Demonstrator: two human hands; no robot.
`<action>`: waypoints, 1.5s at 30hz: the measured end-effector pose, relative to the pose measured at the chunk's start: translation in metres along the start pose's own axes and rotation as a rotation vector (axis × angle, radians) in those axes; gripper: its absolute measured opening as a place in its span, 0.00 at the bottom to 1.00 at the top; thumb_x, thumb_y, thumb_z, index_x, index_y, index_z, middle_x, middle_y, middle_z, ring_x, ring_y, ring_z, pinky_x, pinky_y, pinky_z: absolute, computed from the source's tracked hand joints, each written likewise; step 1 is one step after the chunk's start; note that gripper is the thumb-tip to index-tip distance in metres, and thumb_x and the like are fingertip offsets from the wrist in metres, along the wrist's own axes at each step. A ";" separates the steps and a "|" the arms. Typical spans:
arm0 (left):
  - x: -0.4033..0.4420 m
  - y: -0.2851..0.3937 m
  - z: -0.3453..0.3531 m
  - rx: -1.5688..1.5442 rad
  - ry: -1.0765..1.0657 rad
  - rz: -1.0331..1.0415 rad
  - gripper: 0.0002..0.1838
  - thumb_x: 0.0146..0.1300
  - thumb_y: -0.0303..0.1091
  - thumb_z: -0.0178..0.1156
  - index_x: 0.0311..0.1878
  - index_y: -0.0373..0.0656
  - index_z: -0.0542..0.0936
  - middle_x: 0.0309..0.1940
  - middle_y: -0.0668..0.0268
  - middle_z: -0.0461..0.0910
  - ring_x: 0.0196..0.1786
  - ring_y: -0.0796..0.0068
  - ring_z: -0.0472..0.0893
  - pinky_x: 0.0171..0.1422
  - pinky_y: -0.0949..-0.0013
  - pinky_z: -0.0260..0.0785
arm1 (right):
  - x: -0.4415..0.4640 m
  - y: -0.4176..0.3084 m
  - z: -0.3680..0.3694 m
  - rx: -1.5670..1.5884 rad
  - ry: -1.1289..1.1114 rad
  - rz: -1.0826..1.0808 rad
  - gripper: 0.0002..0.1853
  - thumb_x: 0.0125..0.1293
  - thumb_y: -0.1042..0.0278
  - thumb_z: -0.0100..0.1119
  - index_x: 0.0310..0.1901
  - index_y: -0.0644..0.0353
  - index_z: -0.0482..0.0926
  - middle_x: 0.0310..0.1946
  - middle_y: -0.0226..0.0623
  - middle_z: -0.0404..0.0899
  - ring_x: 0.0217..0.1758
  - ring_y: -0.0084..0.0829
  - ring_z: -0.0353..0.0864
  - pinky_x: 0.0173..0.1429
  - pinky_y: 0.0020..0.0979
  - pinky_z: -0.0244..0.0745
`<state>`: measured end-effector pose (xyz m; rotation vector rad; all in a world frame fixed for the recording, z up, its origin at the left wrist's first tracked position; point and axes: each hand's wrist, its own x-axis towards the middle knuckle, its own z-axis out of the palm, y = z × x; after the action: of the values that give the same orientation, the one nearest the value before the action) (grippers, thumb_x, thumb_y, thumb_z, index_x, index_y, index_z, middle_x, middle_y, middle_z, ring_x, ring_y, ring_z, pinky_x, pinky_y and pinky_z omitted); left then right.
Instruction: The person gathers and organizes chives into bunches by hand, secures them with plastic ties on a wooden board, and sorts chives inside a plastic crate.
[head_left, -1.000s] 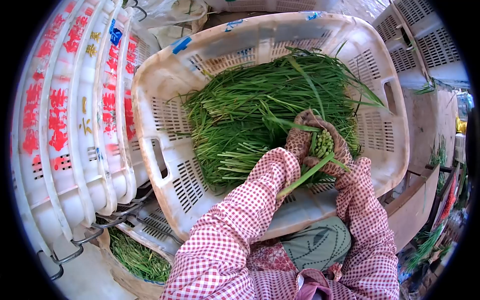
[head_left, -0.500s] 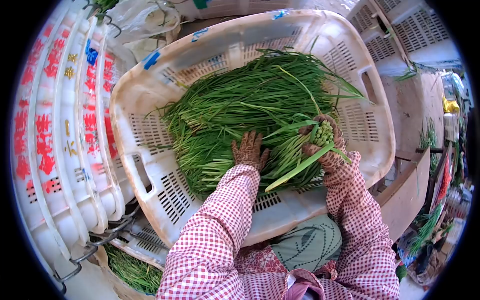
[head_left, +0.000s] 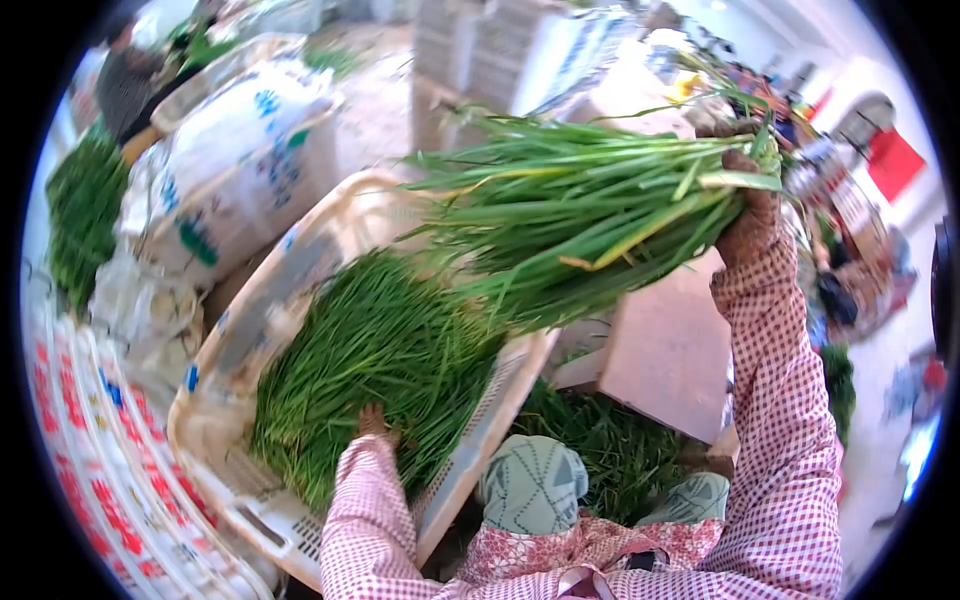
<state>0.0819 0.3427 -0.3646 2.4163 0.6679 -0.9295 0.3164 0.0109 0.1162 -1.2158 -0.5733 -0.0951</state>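
Observation:
My right hand (head_left: 750, 205), in a brown patterned glove, is raised at the upper right and closed round one end of a large bunch of long green leaves (head_left: 590, 210). The bunch stretches leftward from the hand, its tips hanging over the right side of a white plastic basket (head_left: 235, 330). Inside the basket lies a thick heap of the same green leaves (head_left: 370, 350). My left hand (head_left: 376, 424), gloved too, rests on the lower part of this heap, its fingers partly hidden among the leaves, so their pose is unclear.
Crates with red markings (head_left: 110, 470) stand at the lower left. Behind the basket is a full white sack (head_left: 240, 165). A brown board (head_left: 670, 340) and loose greens (head_left: 610, 450) are right of the basket. A person (head_left: 130, 80) is at the far upper left.
The view has swung right. My right hand has lifted the bunch out of the basket, up and to the right. My left hand has left the bunch and lies on the heap.

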 end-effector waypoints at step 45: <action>-0.396 0.289 -0.029 -1.433 -1.646 0.771 0.43 0.59 0.66 0.44 0.65 0.40 0.55 0.60 0.53 0.64 0.61 0.62 0.69 0.62 0.50 0.63 | -0.262 -0.138 -0.117 -0.509 -0.025 -0.536 0.27 0.49 0.67 0.67 0.51 0.58 0.69 0.39 0.39 0.77 0.45 0.33 0.77 0.56 0.40 0.70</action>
<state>0.0059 0.0287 0.0054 0.1594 -0.2733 -1.0521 0.0841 -0.2058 0.0865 -1.5238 -0.9223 -0.7151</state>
